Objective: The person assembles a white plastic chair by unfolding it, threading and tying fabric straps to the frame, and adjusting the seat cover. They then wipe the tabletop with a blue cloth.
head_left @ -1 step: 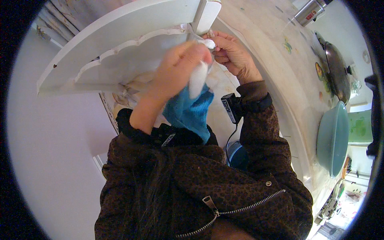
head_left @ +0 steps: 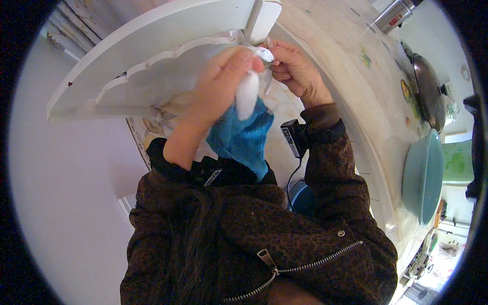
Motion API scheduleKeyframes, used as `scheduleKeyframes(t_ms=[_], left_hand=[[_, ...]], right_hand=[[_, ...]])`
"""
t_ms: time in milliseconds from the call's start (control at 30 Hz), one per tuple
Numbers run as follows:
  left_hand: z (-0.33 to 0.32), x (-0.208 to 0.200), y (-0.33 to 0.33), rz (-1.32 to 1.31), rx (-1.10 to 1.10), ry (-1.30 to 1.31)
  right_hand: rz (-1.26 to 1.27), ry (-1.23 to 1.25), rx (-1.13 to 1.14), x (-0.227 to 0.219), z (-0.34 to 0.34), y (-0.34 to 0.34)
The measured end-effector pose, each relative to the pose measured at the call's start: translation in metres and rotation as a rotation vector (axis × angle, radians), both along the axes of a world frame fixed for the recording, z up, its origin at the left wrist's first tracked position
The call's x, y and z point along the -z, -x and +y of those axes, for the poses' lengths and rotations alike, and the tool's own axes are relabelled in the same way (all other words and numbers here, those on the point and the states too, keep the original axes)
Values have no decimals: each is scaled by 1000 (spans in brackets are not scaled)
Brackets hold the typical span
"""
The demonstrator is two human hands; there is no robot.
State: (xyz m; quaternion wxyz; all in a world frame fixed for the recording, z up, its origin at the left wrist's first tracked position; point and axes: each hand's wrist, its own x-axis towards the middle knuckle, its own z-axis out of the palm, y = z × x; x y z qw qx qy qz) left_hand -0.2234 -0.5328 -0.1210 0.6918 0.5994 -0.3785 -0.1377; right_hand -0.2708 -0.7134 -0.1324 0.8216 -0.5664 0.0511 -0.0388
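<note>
matt blue cloth [head_left: 239,137], matt white wad [head_left: 247,97], smooth plastic basin [head_left: 423,178], shiny metal cylinder [head_left: 395,15]

The cloth [head_left: 241,134] is blue, the jacket [head_left: 330,203] leopard-spotted, the wad [head_left: 247,97] seemingly white.

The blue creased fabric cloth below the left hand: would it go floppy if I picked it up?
The blue creased fabric cloth would probably droop, since it hangs in soft folds. Its textured-looking surface likely isn't slippery. With no hard, round shape showing, it probably wouldn't roll.
</note>
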Motion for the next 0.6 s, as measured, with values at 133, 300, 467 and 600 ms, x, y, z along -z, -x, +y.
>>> scheduleKeyframes(t_ms=[133, 300, 467, 600], left_hand=[[0, 0, -9, 320, -47, 8], [-11, 2, -11, 433, -79, 105], [-13, -6, -10, 277, -55, 63], [-14, -10, -4, 201, 31, 102]], right_hand=[[-6, -149, -40, 5, 2, -2], [11, 40, -24, 5, 0, 2], [-83, 395, 71, 3, 0, 7], [-105, 423, 131, 6, 2, 2]])
